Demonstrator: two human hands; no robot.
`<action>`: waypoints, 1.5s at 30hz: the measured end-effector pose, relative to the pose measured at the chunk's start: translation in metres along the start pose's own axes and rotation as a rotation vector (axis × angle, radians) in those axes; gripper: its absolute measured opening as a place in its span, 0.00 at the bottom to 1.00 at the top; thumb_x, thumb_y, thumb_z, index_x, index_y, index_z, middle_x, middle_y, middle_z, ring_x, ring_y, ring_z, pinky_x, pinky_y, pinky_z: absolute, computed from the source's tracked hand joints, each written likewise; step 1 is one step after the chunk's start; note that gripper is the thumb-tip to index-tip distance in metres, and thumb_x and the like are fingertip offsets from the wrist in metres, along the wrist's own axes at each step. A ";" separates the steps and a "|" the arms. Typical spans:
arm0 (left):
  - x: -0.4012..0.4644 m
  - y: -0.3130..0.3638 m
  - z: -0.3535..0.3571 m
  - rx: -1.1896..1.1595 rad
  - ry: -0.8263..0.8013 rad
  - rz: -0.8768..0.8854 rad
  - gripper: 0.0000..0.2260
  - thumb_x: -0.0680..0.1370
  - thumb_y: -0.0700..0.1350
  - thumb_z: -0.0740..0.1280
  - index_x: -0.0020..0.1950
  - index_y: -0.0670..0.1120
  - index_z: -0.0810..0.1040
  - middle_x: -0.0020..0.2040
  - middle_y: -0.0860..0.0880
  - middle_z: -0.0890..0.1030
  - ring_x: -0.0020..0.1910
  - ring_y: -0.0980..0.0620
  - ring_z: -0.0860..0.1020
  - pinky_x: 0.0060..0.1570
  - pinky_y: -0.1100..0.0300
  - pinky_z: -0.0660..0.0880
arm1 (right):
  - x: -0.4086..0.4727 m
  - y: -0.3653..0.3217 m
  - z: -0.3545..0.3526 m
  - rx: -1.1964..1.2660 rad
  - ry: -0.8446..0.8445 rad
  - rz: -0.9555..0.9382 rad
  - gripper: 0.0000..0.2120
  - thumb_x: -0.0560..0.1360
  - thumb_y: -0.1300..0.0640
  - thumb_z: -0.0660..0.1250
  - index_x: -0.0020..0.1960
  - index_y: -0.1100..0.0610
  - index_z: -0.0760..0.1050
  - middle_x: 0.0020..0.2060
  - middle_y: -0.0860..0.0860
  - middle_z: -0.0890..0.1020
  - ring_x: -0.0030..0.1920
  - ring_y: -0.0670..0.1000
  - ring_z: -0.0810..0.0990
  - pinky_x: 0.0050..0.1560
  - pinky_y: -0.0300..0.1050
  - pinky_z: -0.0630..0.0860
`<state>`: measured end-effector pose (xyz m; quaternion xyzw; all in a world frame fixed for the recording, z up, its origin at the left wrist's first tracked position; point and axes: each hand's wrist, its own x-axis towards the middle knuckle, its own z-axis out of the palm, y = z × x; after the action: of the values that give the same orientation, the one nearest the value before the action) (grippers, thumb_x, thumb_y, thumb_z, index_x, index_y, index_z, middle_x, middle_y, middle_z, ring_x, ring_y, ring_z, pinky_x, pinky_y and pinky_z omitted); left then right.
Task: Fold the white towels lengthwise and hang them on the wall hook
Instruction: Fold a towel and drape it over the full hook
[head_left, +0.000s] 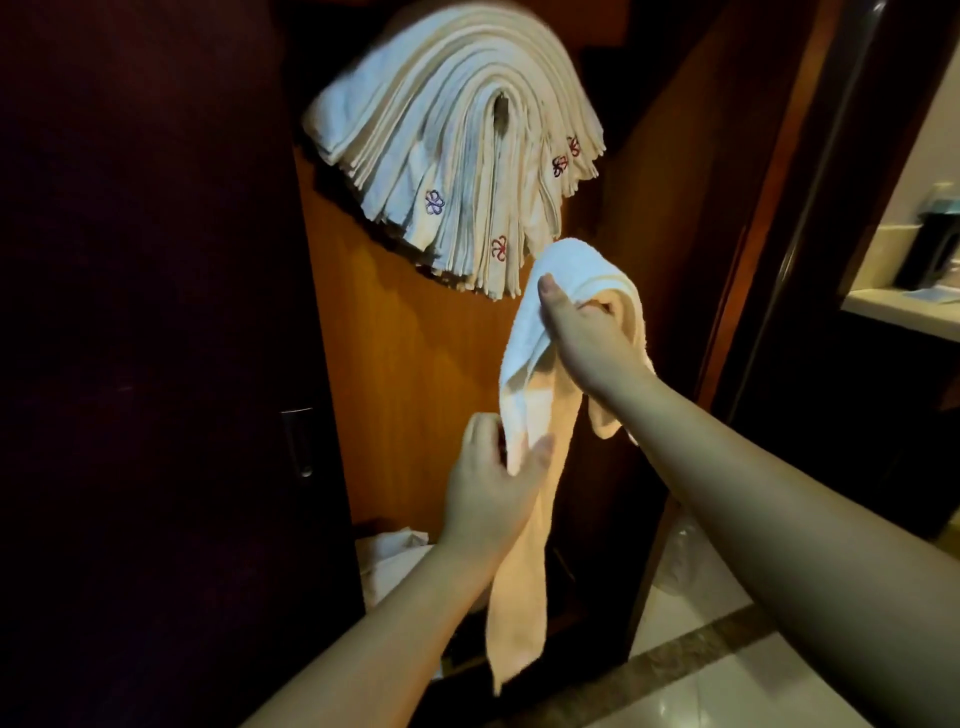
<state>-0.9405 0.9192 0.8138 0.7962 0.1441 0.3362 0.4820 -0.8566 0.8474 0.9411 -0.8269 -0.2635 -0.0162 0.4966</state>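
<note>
A long white towel (524, 358) hangs folded lengthwise in front of a wooden panel. My right hand (582, 338) grips its bunched top end, just below and right of the hung towels. My left hand (488, 493) pinches the towel's edge lower down, thumb on the near side. Several white towels (447, 150) with small embroidered flowers hang thickly stacked over a wall hook above; the hook itself is hidden under them.
The wooden panel (405, 364) stands between dark cabinet doors; a metal handle (298, 441) is on the left door. More white cloth (389, 556) lies low behind my left arm. Pale tiled floor (727, 675) lies at bottom right. A counter (904, 306) sits at far right.
</note>
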 end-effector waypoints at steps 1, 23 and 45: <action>0.002 0.003 0.004 0.029 -0.019 -0.070 0.16 0.76 0.60 0.69 0.52 0.54 0.67 0.49 0.57 0.74 0.43 0.58 0.76 0.41 0.58 0.78 | -0.002 -0.003 0.000 -0.027 0.002 -0.015 0.34 0.81 0.34 0.47 0.55 0.60 0.80 0.56 0.57 0.80 0.55 0.52 0.78 0.58 0.42 0.66; 0.029 -0.129 -0.043 0.568 -0.032 -0.200 0.07 0.74 0.45 0.65 0.50 0.52 0.80 0.47 0.53 0.79 0.43 0.50 0.78 0.39 0.54 0.76 | 0.016 0.049 -0.075 0.208 0.484 0.129 0.15 0.81 0.45 0.57 0.50 0.57 0.74 0.38 0.46 0.77 0.42 0.47 0.76 0.44 0.42 0.68; 0.013 -0.088 -0.156 -0.471 0.171 -0.253 0.13 0.76 0.29 0.61 0.48 0.45 0.79 0.38 0.53 0.85 0.38 0.54 0.82 0.38 0.62 0.79 | 0.042 0.117 -0.057 0.928 0.559 0.358 0.13 0.75 0.53 0.66 0.59 0.55 0.70 0.52 0.53 0.83 0.53 0.53 0.83 0.55 0.50 0.81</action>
<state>-1.0279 1.0748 0.7913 0.6064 0.2006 0.3636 0.6782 -0.7545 0.7740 0.8869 -0.5181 0.0427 -0.0324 0.8536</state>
